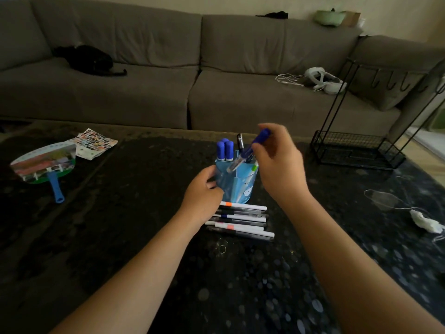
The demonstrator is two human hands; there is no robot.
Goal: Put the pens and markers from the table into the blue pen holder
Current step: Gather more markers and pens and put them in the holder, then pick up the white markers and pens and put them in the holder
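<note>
The blue pen holder point(237, 183) stands mid-table, with blue-capped markers point(225, 149) and a black pen point(240, 140) upright in its back compartments. My right hand point(280, 162) grips a blue pen point(250, 150), tilted with its tip down inside the holder's front compartment. My left hand point(204, 189) clasps the holder's left side. Several pens and markers point(242, 220) lie in a row on the table just in front of the holder, partly covered by my left wrist.
A hand fan with a blue handle point(45, 165) and a sticker sheet point(95, 142) lie at the left. A black wire rack point(361, 145) stands at the right, crumpled tissue point(425, 222) nearer. A grey sofa point(192, 80) runs behind the dark table point(144, 213).
</note>
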